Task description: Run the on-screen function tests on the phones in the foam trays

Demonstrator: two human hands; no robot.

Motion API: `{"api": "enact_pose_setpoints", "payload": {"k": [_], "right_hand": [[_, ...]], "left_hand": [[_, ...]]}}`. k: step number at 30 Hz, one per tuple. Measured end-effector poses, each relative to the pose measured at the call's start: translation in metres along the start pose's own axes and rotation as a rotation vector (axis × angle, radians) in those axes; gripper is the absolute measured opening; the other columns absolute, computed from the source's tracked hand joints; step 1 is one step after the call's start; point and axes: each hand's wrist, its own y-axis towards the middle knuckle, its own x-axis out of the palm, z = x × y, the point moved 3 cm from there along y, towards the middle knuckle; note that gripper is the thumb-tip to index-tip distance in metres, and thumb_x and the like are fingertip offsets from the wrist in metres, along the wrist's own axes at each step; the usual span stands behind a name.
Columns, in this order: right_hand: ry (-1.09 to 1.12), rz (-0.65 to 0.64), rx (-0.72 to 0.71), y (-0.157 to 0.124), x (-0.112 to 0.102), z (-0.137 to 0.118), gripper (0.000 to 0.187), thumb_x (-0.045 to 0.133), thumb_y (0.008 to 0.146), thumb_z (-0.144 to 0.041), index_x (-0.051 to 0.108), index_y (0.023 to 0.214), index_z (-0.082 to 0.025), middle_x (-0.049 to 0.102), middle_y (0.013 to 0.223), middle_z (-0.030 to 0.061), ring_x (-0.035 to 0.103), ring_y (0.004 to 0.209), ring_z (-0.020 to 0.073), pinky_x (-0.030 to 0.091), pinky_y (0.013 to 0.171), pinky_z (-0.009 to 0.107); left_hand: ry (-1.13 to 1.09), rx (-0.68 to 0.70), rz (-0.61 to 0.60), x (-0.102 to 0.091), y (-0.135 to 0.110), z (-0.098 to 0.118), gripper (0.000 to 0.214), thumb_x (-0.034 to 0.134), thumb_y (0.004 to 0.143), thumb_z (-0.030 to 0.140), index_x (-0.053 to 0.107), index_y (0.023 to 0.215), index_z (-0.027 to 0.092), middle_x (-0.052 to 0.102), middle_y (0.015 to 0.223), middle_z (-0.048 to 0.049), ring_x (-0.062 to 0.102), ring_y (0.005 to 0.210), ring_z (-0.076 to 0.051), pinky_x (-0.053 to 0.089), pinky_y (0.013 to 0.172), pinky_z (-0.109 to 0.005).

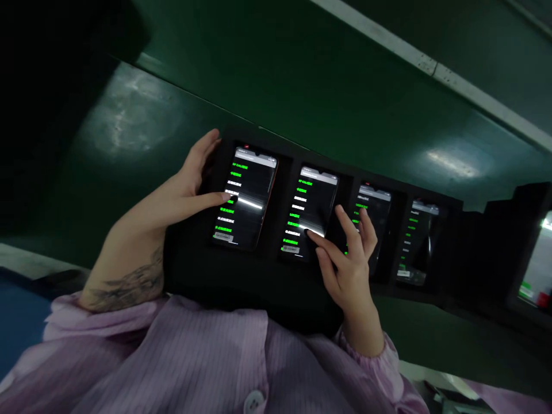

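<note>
A long black tray point(263, 270) has several smartphones set in its compartments. Their lit screens list green and white lines of text. My left hand point(185, 187) wraps the tray's left edge, its fingers partly hidden behind the side. Its thumb reaches onto the screen of the leftmost phone point(245, 201). Over the second phone point(310, 207), my right hand point(351, 261) has its index fingertip at the screen, with the other fingers spread. Those fingers partly cover the third phone point(379, 215). Farther right sits another phone point(420, 241), apart from both hands.
Under the tray is a green tabletop point(142, 115). A pale metal strip point(388, 40) crosses the upper right. At the right edge, another black holder point(509, 230) stands near a bright screen point(537, 276). Something blue point(21, 322) shows at lower left.
</note>
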Motion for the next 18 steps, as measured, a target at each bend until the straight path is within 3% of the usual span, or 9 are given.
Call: {"api": "enact_pose_setpoints", "payload": {"k": [3,10,14,18], "right_hand": [[-0.005,0.005,0.004,0.0,0.0,0.001,0.03,0.056,0.105,-0.019,0.077,0.123,-0.03,0.048,0.17,-0.0003,0.029,0.164,0.0371,0.042,0.128,0.062],[-0.012,0.024,0.035,0.0,0.002,-0.003,0.03,0.057,0.104,-0.019,0.078,0.123,-0.028,0.049,0.169,0.0012,0.027,0.165,0.0396,0.037,0.13,0.065],[0.043,0.212,0.066,-0.006,-0.023,0.017,0.035,0.055,0.103,-0.017,0.082,0.119,-0.034,0.056,0.164,-0.0042,0.036,0.162,0.0384,0.036,0.13,0.065],[0.003,0.365,0.138,-0.02,-0.059,0.055,0.04,0.054,0.103,-0.015,0.086,0.109,-0.038,0.073,0.142,-0.0031,0.053,0.148,0.037,0.043,0.122,0.068]], "left_hand": [[0.082,0.004,-0.089,-0.001,-0.003,0.005,0.132,0.073,0.082,0.077,-0.015,0.167,0.026,-0.011,0.183,-0.0115,-0.006,0.17,-0.044,0.02,0.135,-0.072],[0.163,-0.057,-0.13,0.005,-0.009,0.017,0.138,0.068,0.078,0.086,-0.02,0.166,0.029,-0.011,0.183,-0.01,0.003,0.169,-0.046,0.025,0.134,-0.071],[0.202,-0.086,-0.163,0.011,-0.008,0.017,0.143,0.072,0.075,0.086,-0.024,0.165,0.028,-0.008,0.182,-0.0134,0.013,0.168,-0.048,0.028,0.132,-0.072],[0.216,0.012,-0.075,0.014,-0.004,0.005,0.145,0.071,0.071,0.09,-0.017,0.167,0.028,-0.003,0.183,-0.0123,0.01,0.168,-0.048,0.025,0.132,-0.072]]}}
